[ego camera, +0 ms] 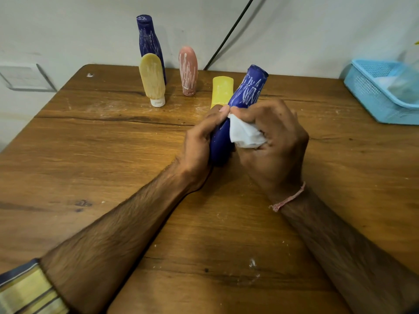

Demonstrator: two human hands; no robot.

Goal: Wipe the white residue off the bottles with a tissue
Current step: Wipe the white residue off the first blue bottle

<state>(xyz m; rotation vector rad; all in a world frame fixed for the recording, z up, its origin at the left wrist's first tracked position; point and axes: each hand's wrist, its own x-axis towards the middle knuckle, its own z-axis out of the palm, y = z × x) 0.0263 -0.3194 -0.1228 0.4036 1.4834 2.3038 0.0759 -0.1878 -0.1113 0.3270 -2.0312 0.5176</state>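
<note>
Here, just right of centre, we hold the blue bottle [247, 91] tilted above the table [113, 155]. Its lower body looks clean and its upper half is streaked white. Our left hand [199, 141] grips the base, and our right hand [274, 141] pinches the tissue [243, 133] against the bottle's middle. To wipe well, we should press firmly, stroke upward and turn the bottle between passes. Behind, in the upper middle, the pink bottle [188, 69] and three others wait.
</note>
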